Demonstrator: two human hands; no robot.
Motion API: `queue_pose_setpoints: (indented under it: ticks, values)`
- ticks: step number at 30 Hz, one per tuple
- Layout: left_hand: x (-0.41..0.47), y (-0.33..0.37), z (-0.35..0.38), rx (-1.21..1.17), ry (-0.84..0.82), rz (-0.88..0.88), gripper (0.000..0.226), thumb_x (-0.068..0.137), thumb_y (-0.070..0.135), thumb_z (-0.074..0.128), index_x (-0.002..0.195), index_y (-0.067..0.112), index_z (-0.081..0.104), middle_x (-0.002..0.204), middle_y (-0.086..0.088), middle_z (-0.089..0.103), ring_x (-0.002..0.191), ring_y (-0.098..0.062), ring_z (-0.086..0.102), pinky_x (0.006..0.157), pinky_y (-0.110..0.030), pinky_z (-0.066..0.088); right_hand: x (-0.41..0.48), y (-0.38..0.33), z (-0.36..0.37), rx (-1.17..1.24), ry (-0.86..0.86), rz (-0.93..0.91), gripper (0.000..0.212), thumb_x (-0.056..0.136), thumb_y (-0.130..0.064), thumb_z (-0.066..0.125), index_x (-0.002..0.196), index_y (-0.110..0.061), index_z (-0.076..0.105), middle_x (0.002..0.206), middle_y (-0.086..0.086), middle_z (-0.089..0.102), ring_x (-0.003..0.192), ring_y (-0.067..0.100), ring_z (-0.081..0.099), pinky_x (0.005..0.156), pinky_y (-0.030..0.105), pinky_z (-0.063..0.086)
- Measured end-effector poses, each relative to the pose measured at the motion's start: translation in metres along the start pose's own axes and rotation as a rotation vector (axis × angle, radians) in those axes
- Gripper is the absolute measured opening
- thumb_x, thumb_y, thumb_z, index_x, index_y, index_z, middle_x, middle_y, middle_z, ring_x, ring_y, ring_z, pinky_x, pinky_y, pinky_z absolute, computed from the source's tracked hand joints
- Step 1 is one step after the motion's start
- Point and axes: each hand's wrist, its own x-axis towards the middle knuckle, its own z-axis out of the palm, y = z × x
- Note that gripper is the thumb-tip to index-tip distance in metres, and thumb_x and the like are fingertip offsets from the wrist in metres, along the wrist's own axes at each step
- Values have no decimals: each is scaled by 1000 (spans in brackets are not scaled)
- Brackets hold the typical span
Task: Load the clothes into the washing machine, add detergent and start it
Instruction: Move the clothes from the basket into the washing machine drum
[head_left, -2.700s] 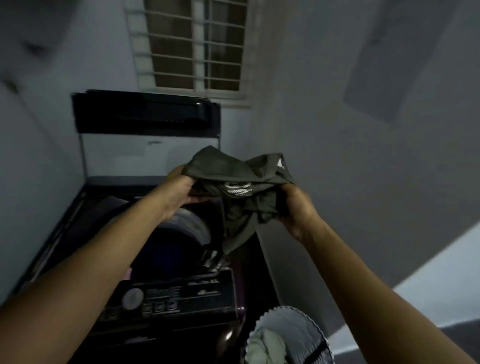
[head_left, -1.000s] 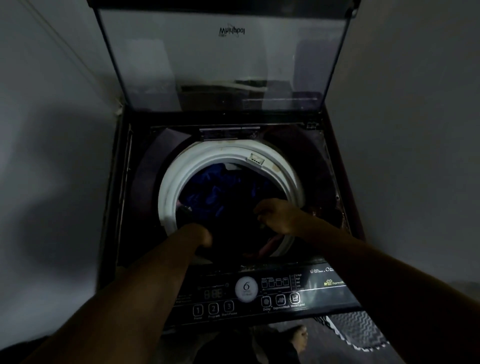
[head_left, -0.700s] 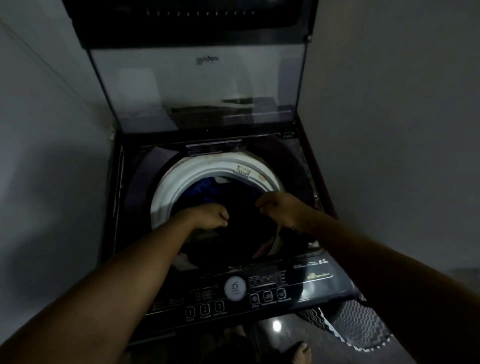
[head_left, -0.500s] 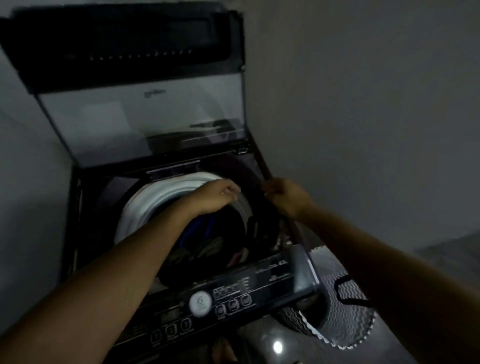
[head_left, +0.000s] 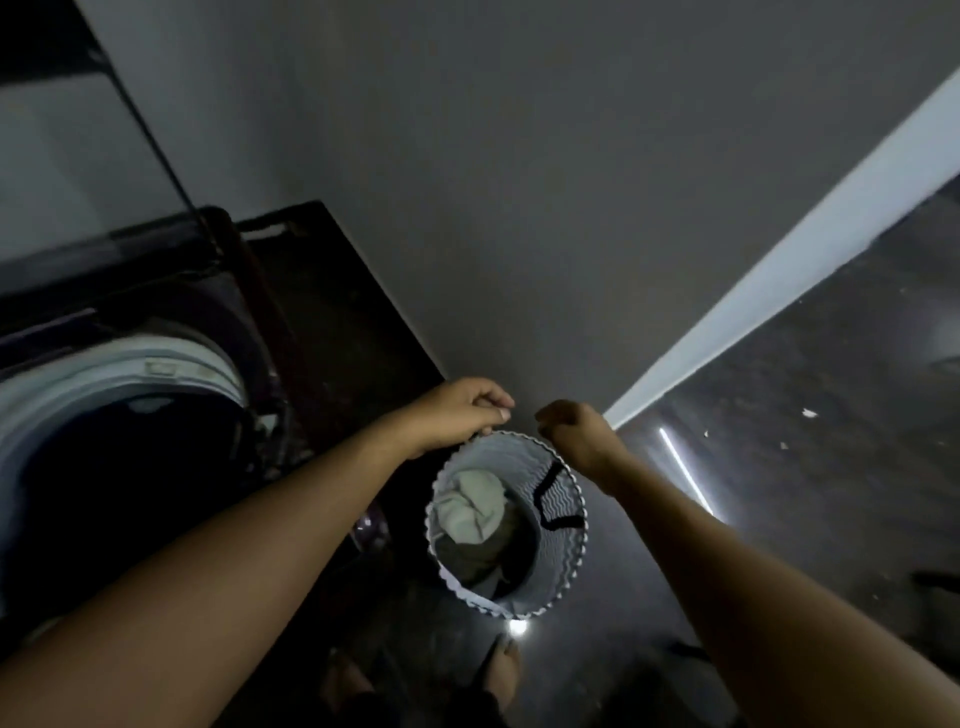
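While the washing machine (head_left: 156, 374) stands lid-up at the left, the left hand (head_left: 462, 410) and right hand (head_left: 576, 431) hover over the basket (head_left: 563, 545) at its far rim, fingers curled and apparently empty, likely reaching for the pale clothes (head_left: 472, 504) inside.

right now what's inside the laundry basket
A pale crumpled cloth sits on top of a darker olive garment in the laundry basket. A black strap hangs on its inner wall. Anything beneath the clothes is covered.
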Motion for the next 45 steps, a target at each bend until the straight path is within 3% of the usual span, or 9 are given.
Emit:
queue_pose_setpoints:
  ticks: [4,9,19,29,31,33,37,40,45]
  values:
    - [54,-51,69,-25,16,-147,20,95,19,64,114,13,67,95,0,66,90,-13,63,70,-21,49,26,83,16,95,-93,114,29,90,-16,61,118,-18,67,108,4,69,88,18,65,73,26,51]
    - [100,-143,131,-87,37,-335,16,96,19,61,110,20,66,109,3,66,109,-15,61,101,-36,51,88,204,85,129,-219,162,41,64,-40,56,98,-22,69,94,3,73,89,25,70,82,46,58]
    - [217,-342,215,-113,96,-598,41,97,20,61,137,11,53,139,-9,54,128,-28,52,101,-32,44,187,296,229,487,-287,391,29,96,-2,48,122,-9,59,91,4,64,81,17,60,69,26,47]
    - [333,-444,276,-182,350,-725,68,89,32,73,143,3,43,132,-6,54,124,-31,53,86,-31,48,263,370,339,702,-170,554,30,96,-25,54,126,-29,54,126,13,62,107,34,63,91,58,54]
    - [345,-447,278,-276,391,-821,88,74,31,85,147,8,43,141,-14,54,119,-27,56,81,-24,49,264,377,356,795,-143,574,42,95,-35,56,136,-27,54,130,9,63,112,32,63,90,50,56]
    - [353,-449,279,-388,346,-917,65,92,28,69,148,7,44,148,-20,46,129,-37,51,102,-47,47,264,377,359,919,-155,670,43,99,-40,53,134,-16,57,113,6,68,98,24,66,75,35,57]
    - [320,-447,272,-605,314,-742,28,104,22,50,126,9,61,109,-14,64,92,-31,61,76,-36,54,264,377,351,1151,-209,703,40,97,-48,57,115,-13,65,105,4,66,70,8,68,53,22,53]
    - [286,-407,262,-634,162,-605,14,100,19,56,90,22,64,64,1,56,61,-15,48,51,-23,40,259,357,318,1262,-343,723,72,82,-62,67,134,-13,60,133,14,63,108,27,69,87,44,58]
    - [215,-343,245,-493,-209,-347,11,100,19,58,95,12,65,73,-2,56,64,-9,50,60,-22,41,246,331,278,1146,-516,707,54,99,-22,49,144,7,41,138,32,49,73,26,65,68,33,57]
